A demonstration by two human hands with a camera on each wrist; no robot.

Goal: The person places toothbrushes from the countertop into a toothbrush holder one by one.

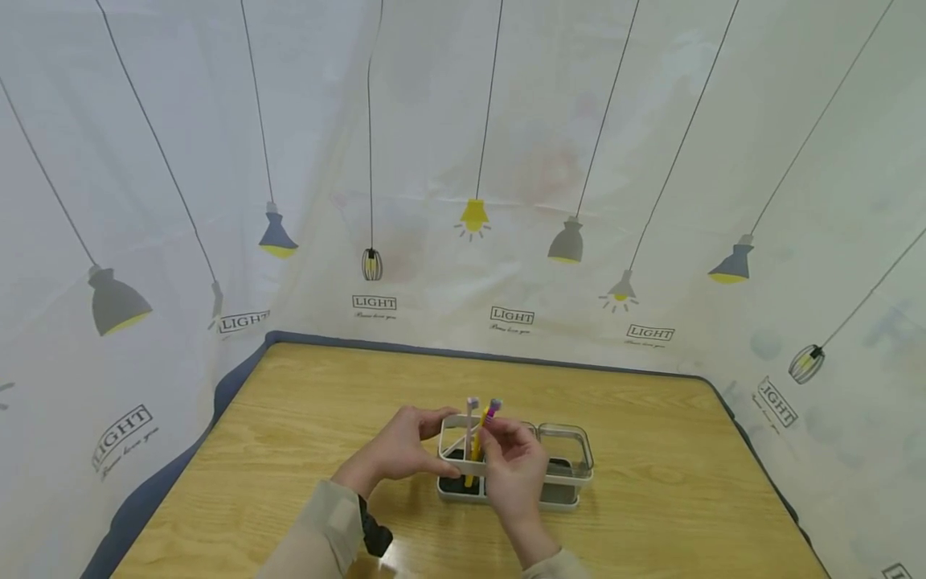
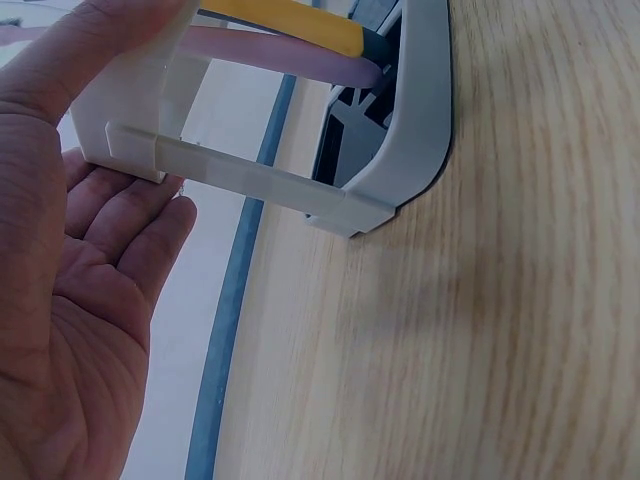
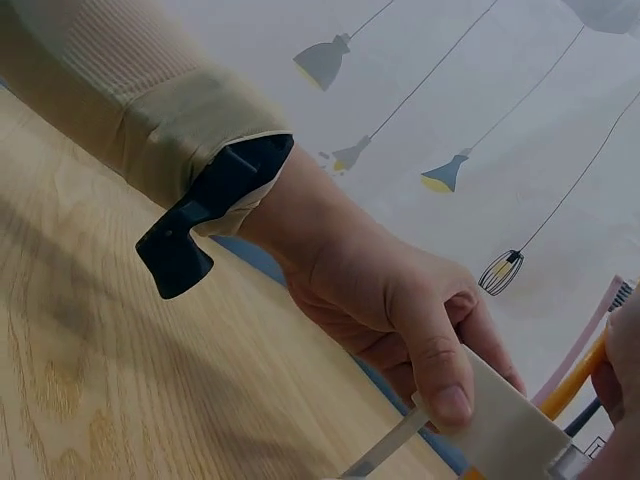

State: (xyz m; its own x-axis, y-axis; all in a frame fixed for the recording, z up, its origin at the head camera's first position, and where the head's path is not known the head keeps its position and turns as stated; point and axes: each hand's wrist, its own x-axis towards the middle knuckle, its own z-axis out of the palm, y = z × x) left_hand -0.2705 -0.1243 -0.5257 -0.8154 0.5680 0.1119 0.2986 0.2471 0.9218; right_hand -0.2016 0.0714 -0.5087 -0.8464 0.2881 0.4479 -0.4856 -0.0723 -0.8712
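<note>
A white toothbrush holder (image 1: 571, 474) with a dark base stands on the table. My left hand (image 1: 401, 446) grips its left end, thumb and fingers on opposite sides of the upper rim. A pale pink toothbrush (image 1: 469, 426) stands upright in the left compartment. Beside it is a yellow toothbrush (image 1: 477, 441) with a purple neck, pinched near its head by my right hand (image 1: 517, 466). In the left wrist view, the yellow handle (image 2: 290, 22) and the pink handle (image 2: 280, 55) both reach down to the base. Only a sliver of my right hand (image 3: 628, 350) shows in the right wrist view.
A clear cup-like container (image 1: 564, 438) sits in the right part of the holder. The wooden table (image 1: 325, 386) has a dark blue edge (image 1: 463, 351). Behind it hangs a pale sheet (image 1: 434, 161) printed with lamps.
</note>
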